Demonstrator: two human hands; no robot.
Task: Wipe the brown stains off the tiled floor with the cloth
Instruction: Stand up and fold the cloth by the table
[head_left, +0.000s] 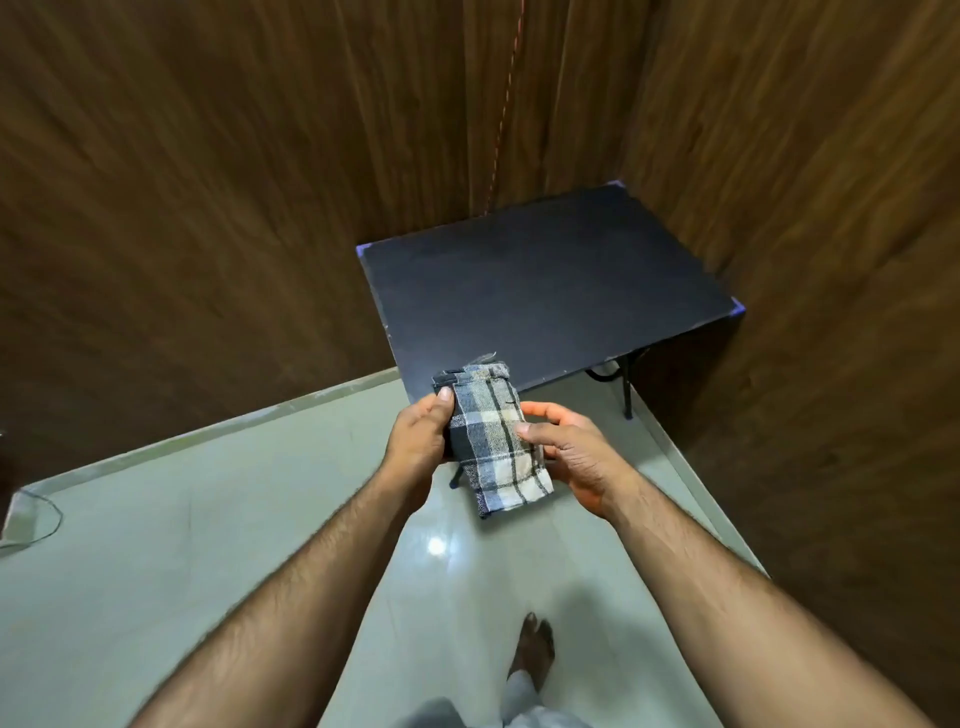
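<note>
A folded checked cloth (493, 441) in grey, blue and cream is held up in front of me, above the floor. My left hand (418, 434) grips its left edge with the thumb on top. My right hand (566, 452) holds its right edge, thumb pressed on the fabric and fingers curled behind. The pale green tiled floor (208, 519) stretches below; no brown stains show on the part I can see.
A black table (545, 280) stands in the corner just beyond my hands, on thin dark legs. Brown wood-panel walls (208, 182) close in on the left, back and right. A thin cable (41, 519) lies at the far left. My bare foot (532, 649) is below.
</note>
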